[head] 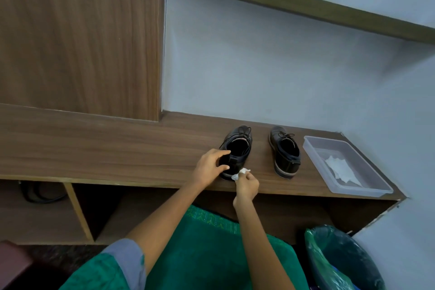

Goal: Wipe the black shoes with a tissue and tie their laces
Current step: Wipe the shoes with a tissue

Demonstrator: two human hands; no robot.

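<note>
1. Left hand is gripping the heel of the left shoe, at twelve o'clock on the shelf.
2. Right hand is pinching the tissue against the heel; short, firm strokes would suit.

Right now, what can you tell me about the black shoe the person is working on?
The left shoe is a black, glossy, leather-looking lace-up with a paler sole edge. It stands upright on the wooden shelf, heel toward the person, toe to the wall, laces lying loose at the front. The left hand grips its heel; the right hand pinches a crumpled white tissue against the heel's lower edge.
</note>
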